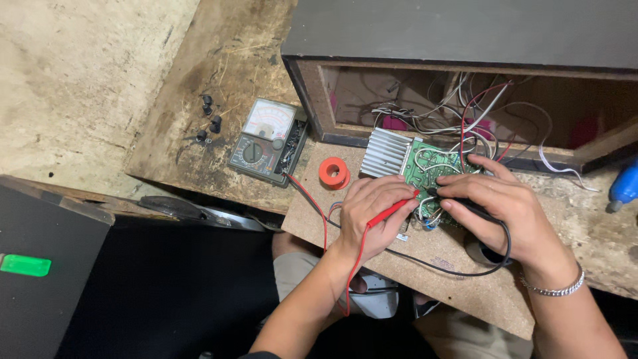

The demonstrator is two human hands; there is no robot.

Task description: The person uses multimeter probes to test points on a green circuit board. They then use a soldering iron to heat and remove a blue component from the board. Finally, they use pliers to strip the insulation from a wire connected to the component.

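My left hand [372,213] grips a red test probe [397,209], its tip at a green circuit board [432,166]. A black test probe [465,206] is in my right hand [502,209], its tip meeting the same board from the right. A ribbed silver heat sink [385,153] is fixed to the board's left side. Red and black leads run from the probes to an analog multimeter [266,141] lying to the left. The board rests on a fibreboard panel [465,279] over my lap.
An open wooden speaker cabinet [465,40] with tangled wires [465,110] stands behind the board. An orange spool [334,173] sits beside the heat sink. Several small black screws [209,119] lie left of the meter. A blue object [625,186] is at the right edge.
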